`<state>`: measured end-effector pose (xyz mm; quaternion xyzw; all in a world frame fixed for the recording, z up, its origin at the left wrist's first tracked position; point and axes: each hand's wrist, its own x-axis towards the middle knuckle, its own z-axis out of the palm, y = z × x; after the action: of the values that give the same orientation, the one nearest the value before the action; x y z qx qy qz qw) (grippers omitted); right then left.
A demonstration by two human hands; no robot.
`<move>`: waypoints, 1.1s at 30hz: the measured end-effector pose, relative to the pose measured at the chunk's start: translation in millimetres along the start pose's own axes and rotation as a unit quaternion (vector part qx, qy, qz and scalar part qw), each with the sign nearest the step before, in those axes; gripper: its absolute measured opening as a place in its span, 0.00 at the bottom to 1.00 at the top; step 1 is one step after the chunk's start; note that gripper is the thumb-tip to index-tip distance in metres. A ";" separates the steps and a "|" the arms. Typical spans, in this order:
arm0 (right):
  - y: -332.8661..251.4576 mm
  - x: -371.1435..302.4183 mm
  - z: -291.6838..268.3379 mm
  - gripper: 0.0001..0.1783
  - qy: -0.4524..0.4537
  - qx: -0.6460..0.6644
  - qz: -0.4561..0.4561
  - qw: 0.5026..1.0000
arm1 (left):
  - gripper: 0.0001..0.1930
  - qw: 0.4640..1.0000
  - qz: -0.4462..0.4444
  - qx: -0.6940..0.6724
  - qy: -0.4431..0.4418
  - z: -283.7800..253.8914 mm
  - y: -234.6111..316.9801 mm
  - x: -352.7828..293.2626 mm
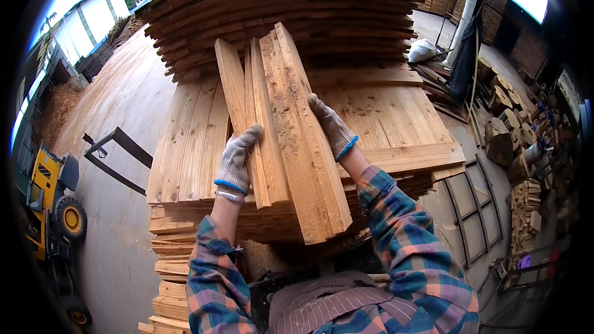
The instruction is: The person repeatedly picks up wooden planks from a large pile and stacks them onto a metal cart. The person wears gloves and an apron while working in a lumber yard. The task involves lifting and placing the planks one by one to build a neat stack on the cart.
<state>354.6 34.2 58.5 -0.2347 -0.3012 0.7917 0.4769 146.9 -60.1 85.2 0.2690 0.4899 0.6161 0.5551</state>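
Note:
My left hand (236, 159), in a pale knit glove with a blue cuff, is closed on the left side of a loose group of wooden planks. The narrow plank (269, 154) lies under its fingers, and another plank (229, 77) sticks out beyond, to the left. On the other side my right hand (331, 125), gloved the same way, grips the edge of a thicker, rough-faced plank (303, 142). The planks slant toward me above a flat layer of boards (192, 142), their near ends past its front edge. Part of each hand's grip is hidden behind the wood.
A tall stack of boards (278, 6) rises behind the layer. Cut board ends (170, 272) are piled below at left. A yellow wheeled loader (49, 192) stands far left, near a black metal frame (124, 148). At right are a metal rack (476, 210) and log pieces (501, 130).

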 end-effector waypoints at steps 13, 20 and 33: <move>-132.7 -17.7 -181.2 0.18 0.198 -0.423 -0.035 0.884 | 0.27 0.740 0.008 0.664 0.102 -19.4 15.2 61.7; -133.9 -28.6 -85.5 0.33 0.354 -0.855 -0.046 0.376 | 0.39 0.640 0.236 0.725 0.089 -62.6 -7.9 80.9; -10.1 71.6 -32.2 0.45 0.246 -0.704 0.062 0.663 | 0.44 0.623 0.255 0.740 -0.004 -57.4 -39.7 86.9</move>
<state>350.9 110.2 36.8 -0.7051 -0.6250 0.2851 0.1759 92.5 0.9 9.4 0.7058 0.6896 0.1620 -0.0084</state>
